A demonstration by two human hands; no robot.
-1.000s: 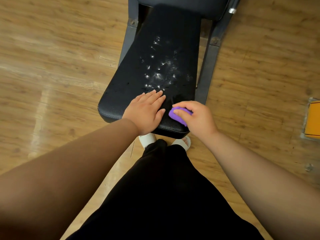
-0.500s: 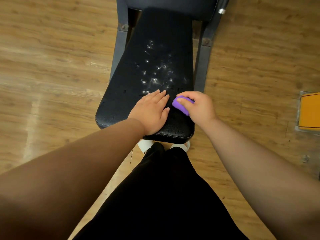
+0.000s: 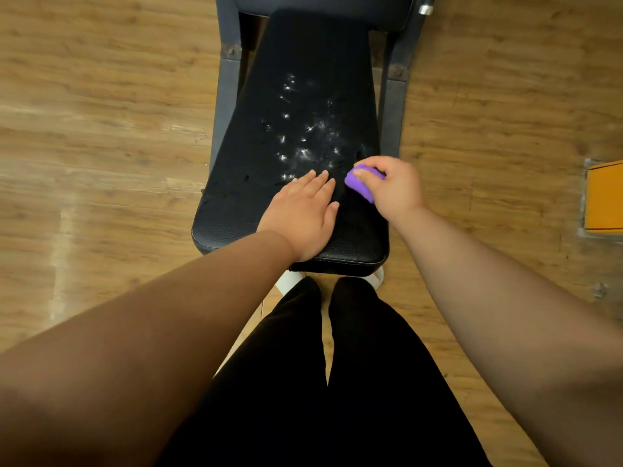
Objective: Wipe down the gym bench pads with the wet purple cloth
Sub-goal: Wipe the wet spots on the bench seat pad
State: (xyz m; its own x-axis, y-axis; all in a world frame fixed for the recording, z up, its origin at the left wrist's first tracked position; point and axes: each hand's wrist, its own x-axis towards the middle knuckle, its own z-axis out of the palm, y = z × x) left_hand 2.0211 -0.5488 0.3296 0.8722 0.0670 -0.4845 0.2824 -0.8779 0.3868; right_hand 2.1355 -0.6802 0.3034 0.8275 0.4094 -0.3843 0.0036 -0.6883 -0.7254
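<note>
The black bench seat pad [image 3: 269, 156] runs away from me, wider at the near end, with glistening wet spots on its middle. My left hand [image 3: 301, 214] lies flat and open on the near part of the pad, fingers together and pointing away. My right hand [image 3: 392, 188] grips the bunched purple cloth [image 3: 360, 185] and presses it on the pad near its right edge, just right of my left fingertips. A second black pad [image 3: 320, 3] shows at the top edge.
Grey metal frame bars [image 3: 392, 106] flank the pad on both sides. Wooden floor [image 3: 101, 129] surrounds the bench. An orange box [image 3: 605, 197] sits at the right edge. My black trouser legs and white shoes stand right at the pad's near end.
My right hand with the purple cloth has slid away from me along the pad's right side. My left hand stays flat on the pad.
</note>
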